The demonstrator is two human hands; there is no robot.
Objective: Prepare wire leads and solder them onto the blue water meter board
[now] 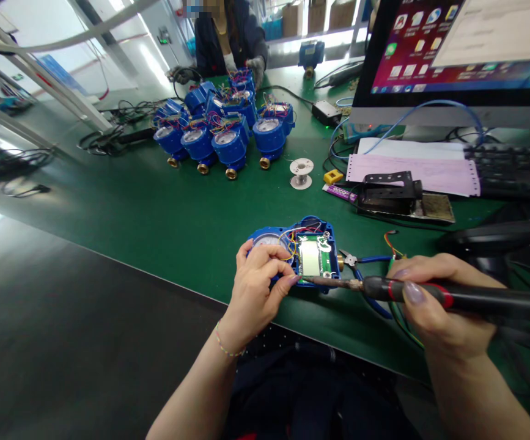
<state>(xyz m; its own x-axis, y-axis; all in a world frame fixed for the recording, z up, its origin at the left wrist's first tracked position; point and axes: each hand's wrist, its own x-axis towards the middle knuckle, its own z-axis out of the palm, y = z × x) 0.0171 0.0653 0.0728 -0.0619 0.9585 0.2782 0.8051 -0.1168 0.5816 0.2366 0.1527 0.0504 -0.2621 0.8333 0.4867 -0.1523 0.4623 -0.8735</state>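
Observation:
An opened blue meter (pixel 331 244) lies on the green table near its front edge, with a circuit board and small display (pixel 309 256) showing in its housing. My left hand (pixel 260 281) rests over the round dial side. Its thumb and forefinger are pinched at the board's lower left corner; what they hold is too small to make out. My right hand (pixel 443 299) grips a black and red soldering iron (pixel 384 288), whose tip reaches the same corner, beside my left fingertips. Thin red and yellow wires run across the meter's housing.
Blue-handled cutters (pixel 375 259) lie right of the meter. Beyond it stand a solder spool (pixel 301 173), a yellow block (pixel 333 176) and a black stand (pixel 388 192). Several blue meters (pixel 229 146) are grouped behind, near a gloved person (pixel 230 36). A monitor (pixel 457 55) stands at right.

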